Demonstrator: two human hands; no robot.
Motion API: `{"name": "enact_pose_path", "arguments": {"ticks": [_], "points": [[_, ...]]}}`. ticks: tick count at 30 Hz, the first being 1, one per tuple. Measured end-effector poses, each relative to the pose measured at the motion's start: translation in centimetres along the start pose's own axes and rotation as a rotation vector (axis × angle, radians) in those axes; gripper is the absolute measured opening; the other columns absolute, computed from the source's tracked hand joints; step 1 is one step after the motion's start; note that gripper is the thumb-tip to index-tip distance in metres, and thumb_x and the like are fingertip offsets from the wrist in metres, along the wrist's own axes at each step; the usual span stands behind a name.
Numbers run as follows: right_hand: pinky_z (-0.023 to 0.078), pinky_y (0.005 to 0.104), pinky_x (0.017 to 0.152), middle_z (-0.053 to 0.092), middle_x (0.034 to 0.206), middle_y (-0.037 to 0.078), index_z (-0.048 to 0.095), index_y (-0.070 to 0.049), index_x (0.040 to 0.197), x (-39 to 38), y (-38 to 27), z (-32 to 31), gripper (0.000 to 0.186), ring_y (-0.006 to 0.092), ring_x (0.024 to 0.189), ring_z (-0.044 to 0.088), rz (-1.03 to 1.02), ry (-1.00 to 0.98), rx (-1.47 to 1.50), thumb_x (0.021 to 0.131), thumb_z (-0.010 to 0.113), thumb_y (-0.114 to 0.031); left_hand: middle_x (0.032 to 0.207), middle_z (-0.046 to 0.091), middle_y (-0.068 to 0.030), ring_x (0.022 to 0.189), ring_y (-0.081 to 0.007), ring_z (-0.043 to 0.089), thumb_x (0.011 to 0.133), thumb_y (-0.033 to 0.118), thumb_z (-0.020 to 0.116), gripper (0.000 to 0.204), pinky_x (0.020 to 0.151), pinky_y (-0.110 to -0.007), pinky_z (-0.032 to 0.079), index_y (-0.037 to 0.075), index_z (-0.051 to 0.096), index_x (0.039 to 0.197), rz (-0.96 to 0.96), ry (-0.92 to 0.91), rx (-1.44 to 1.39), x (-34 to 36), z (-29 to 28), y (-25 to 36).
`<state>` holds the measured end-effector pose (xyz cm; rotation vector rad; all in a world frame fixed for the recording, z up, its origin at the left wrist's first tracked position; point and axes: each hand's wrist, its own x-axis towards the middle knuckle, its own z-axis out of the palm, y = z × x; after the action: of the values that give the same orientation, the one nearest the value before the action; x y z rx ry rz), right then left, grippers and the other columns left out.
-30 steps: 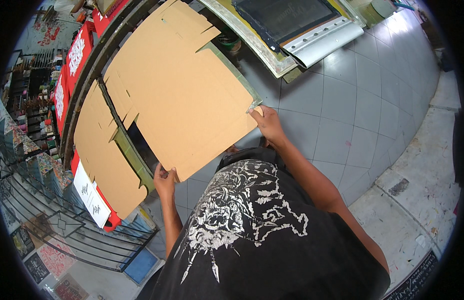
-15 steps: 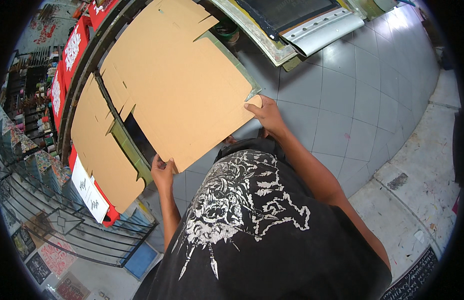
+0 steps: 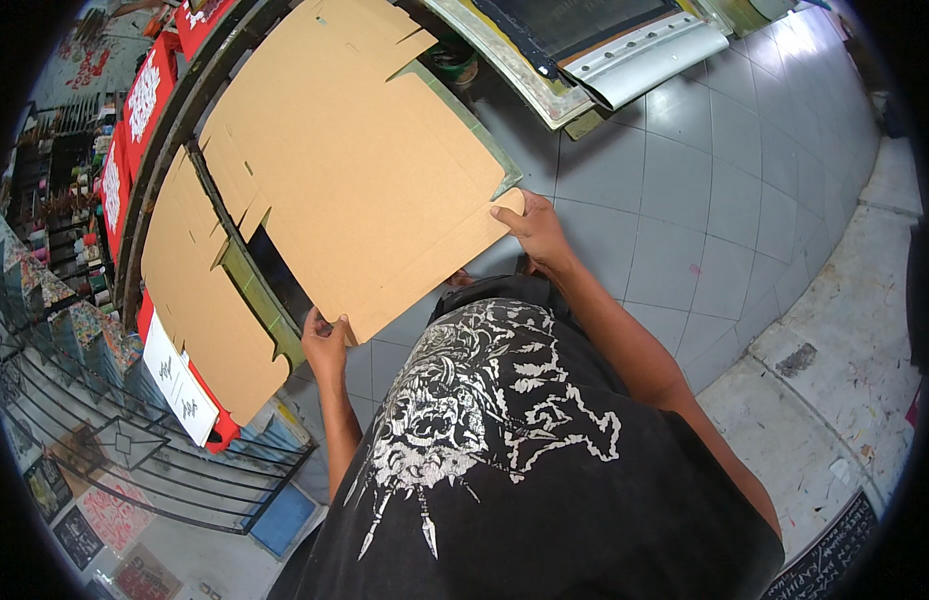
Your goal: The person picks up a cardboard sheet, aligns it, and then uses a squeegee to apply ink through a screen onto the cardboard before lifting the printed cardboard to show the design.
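A large tan cardboard sheet (image 3: 339, 160) with slits and notched flaps lies over a green platen (image 3: 484, 150). My left hand (image 3: 327, 338) grips its near-left corner with fingers at the edge. My right hand (image 3: 534, 230) holds the near-right corner, thumb on top. A second cardboard piece (image 3: 189, 300) lies to the left on another green board (image 3: 252, 305), across a dark gap from the first. Beside it, at the outer left, is a white printed panel (image 3: 179, 375) on something red.
A screen frame (image 3: 604, 30) with a metal clamp bar (image 3: 644, 70) is at top right. Red printed pieces (image 3: 144, 95) line a dark rail along the left. A black railing (image 3: 164, 480) stands lower left; grey floor tiles (image 3: 684, 250) lie to the right.
Over the last second the cardboard and both hands have shifted slightly up in the picture, with the surroundings shifting similarly. Both grips look the same. The last half second shows almost no motion.
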<state>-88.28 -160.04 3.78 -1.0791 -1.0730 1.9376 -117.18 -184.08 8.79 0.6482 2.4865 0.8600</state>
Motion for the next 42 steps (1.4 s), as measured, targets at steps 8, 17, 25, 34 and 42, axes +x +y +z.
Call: {"name": "enact_pose_path", "arguments": {"ticks": [8, 17, 25, 34, 42], "points": [[0.044, 0.0236, 0.072, 0.065, 0.093, 0.004, 0.06, 0.005, 0.104, 0.1, 0.5, 0.1, 0.023, 0.0078, 0.079, 0.056, -0.037, 0.001, 0.056, 0.084, 0.061, -0.005, 0.085, 0.064, -0.0087, 0.071, -0.0126, 0.06, 0.077, 0.009, 0.07, 0.05, 0.062, -0.027, 0.048, -0.004, 0.055, 0.122, -0.004, 0.015, 0.003, 0.0, 0.1, -0.3], [0.045, 0.0255, 0.064, 0.065, 0.084, 0.004, 0.064, 0.003, 0.093, -0.4, -1.6, 0.5, 0.018, 0.01, 0.071, 0.059, 0.107, 0.062, 0.032, 0.081, 0.067, -0.011, 0.085, 0.064, -0.008, 0.068, -0.0114, 0.059, 0.077, 0.007, 0.069, 0.049, 0.059, -0.025, 0.048, -0.004, 0.054, 0.122, 0.023, 0.003, 0.008, -0.2, -0.1, 0.5], [0.045, 0.0263, 0.06, 0.066, 0.081, 0.005, 0.065, 0.004, 0.09, 0.2, -0.5, 1.1, 0.024, 0.0111, 0.067, 0.059, 0.169, 0.107, 0.082, 0.079, 0.073, -0.016, 0.087, 0.062, -0.0079, 0.068, -0.0117, 0.059, 0.077, 0.007, 0.07, 0.05, 0.057, -0.025, 0.047, -0.004, 0.053, 0.123, 0.019, 0.004, -0.045, -0.1, 0.0, -0.5], [0.049, 0.0275, 0.066, 0.066, 0.09, 0.009, 0.061, 0.007, 0.1, 0.8, -0.2, 0.7, 0.031, 0.0149, 0.077, 0.062, 0.171, 0.085, 0.029, 0.079, 0.072, -0.014, 0.092, 0.061, -0.008, 0.082, -0.0135, 0.058, 0.078, 0.008, 0.072, 0.05, 0.073, -0.028, 0.047, -0.006, 0.052, 0.122, -0.021, -0.02, -0.018, -0.6, -0.2, 1.5], [0.049, 0.0286, 0.071, 0.066, 0.094, 0.011, 0.06, 0.007, 0.103, 0.9, 0.0, 0.6, 0.034, 0.0155, 0.078, 0.062, 0.148, 0.069, 0.032, 0.078, 0.072, -0.013, 0.09, 0.061, -0.0093, 0.075, -0.0136, 0.059, 0.078, 0.008, 0.071, 0.05, 0.063, -0.027, 0.048, -0.004, 0.052, 0.122, 0.02, -0.001, -0.04, -0.2, 0.0, -0.5]]}}
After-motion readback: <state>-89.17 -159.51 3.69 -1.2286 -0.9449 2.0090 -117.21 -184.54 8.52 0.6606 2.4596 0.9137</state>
